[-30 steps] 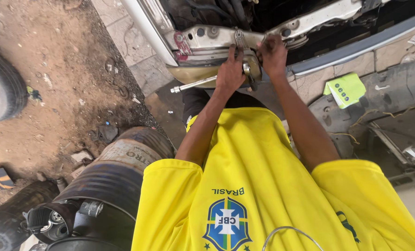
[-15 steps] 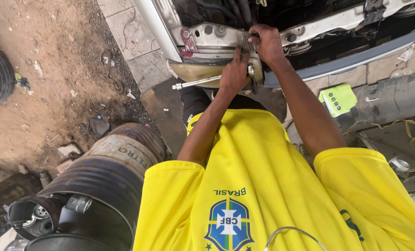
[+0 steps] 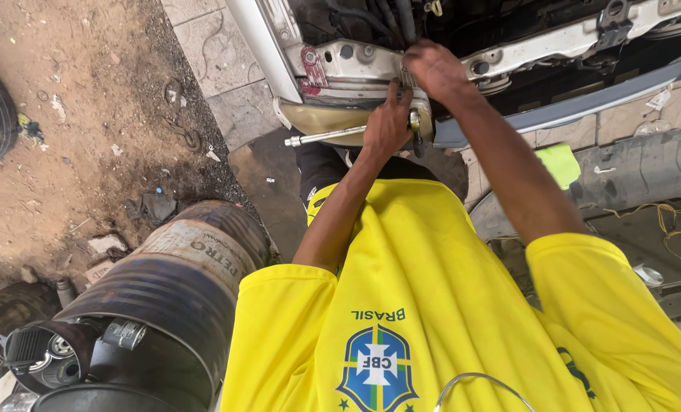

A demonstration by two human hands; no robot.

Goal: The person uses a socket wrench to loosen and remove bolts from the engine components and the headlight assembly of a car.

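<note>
Left: a metal drum (image 3: 165, 297) stands near the legs, narrowing that side. The ratchet wrench (image 3: 325, 136) lies across the car's white front frame (image 3: 355, 61), left hand (image 3: 386, 126) closed on its handle. Right hand (image 3: 432, 70) steadies the head; finger spread indiscernible. Judged: bolt-turning; swing room open leftward.

Looks like an outdoor roadside car repair yard: stripped car front (image 3: 401, 53), old oil drum (image 3: 172, 282), dirt ground (image 3: 73, 114).

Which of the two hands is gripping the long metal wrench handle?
The left hand, closed around the wrench below the car's frame; the right hand sits higher, on the frame itself.
</note>
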